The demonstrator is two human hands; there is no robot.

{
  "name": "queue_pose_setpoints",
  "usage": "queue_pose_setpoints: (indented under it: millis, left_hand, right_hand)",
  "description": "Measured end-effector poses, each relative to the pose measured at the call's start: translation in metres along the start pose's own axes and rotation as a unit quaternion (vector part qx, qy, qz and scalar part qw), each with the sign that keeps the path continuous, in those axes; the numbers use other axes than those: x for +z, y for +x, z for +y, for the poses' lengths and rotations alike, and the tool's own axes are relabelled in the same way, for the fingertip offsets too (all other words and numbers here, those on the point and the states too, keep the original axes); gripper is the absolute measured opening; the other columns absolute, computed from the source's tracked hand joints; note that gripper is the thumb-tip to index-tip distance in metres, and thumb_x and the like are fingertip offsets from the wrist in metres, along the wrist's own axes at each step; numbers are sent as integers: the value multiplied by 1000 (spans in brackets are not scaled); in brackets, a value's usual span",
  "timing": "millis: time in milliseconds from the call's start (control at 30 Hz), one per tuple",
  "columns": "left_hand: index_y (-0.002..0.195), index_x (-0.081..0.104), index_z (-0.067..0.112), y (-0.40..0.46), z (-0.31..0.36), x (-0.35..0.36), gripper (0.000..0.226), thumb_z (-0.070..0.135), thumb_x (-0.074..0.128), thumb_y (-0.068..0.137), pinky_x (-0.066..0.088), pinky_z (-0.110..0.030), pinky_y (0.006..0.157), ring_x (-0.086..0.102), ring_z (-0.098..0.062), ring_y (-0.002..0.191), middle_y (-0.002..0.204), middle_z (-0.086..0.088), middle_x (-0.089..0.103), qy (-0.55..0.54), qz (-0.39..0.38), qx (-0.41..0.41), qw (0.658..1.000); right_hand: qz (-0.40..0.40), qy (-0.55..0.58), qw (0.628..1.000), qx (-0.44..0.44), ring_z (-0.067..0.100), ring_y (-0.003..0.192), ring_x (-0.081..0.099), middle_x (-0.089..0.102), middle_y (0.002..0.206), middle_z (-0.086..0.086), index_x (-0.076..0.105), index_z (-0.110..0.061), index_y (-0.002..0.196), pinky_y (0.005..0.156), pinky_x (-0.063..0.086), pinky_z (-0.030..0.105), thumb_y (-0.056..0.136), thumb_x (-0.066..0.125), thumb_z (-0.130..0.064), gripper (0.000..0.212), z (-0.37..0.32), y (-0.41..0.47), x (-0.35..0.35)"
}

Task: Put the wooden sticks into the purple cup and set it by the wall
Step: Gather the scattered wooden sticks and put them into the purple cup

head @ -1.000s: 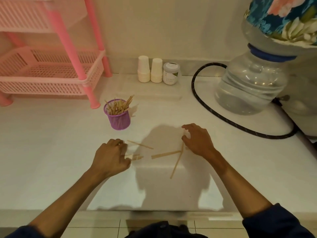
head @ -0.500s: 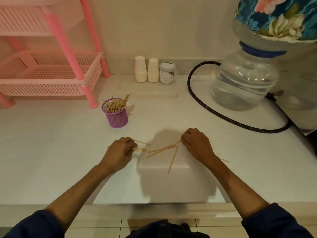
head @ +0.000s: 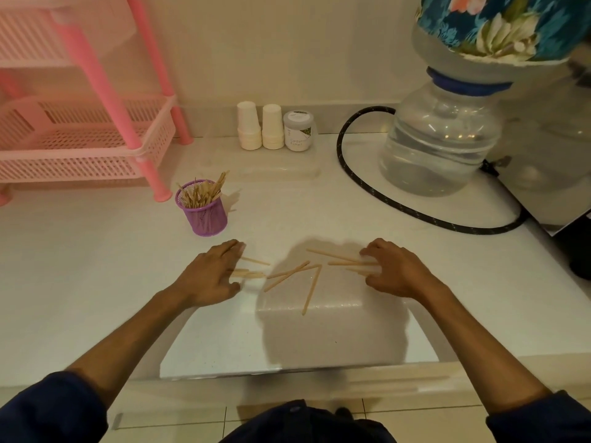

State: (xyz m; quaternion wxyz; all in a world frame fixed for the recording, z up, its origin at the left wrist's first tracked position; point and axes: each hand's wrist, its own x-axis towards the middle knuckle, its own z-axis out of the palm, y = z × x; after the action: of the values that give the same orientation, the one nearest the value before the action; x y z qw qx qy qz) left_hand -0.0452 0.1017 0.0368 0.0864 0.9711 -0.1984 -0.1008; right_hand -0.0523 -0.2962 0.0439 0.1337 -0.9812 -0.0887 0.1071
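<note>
Loose wooden sticks [head: 308,294] scattered flat on white counter [head: 96,282] between both hands. Left hand [head: 208,279] palm down, fingers spread over a few sticks at its fingertips; grip unclear. Right hand [head: 395,271] palm down, fingers curled onto several sticks; whether pinched or just pressed, cannot tell. Purple cup [head: 203,211] upright beyond left hand, already stuffed with sticks, well apart from wall. Further back: pink rack [head: 96,135], paper cups [head: 260,126], jar [head: 299,131], black hose [head: 383,203], water bottle [head: 438,139].

Dark navy sleeves [head: 51,407] pushed up past the forearms — bare hands, no rings or watch
</note>
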Motion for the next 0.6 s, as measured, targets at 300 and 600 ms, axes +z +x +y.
queue_pose_setpoints:
  millis: [300, 600]
  left_hand:
    - [116, 69, 9, 6, 6, -1, 29, 10, 60, 88, 51, -34, 77, 61, -23, 97, 114, -3, 63, -41, 78, 91, 992]
    - [103, 68, 10, 6, 8, 2, 17, 11, 55, 93, 49, -32, 75, 58, -20, 91, 104, -1, 64, -22, 102, 112, 988]
  right_hand:
    - [52, 7, 997, -64, 14, 91, 61, 63, 107, -6, 68, -22, 109, 76, 47, 26, 97, 53, -27, 20, -11, 17, 13]
    - [30, 5, 996, -86, 14, 86, 60, 65, 102, -4, 66, -20, 97, 73, 45, 23, 94, 57, -18, 9, -19, 22, 6]
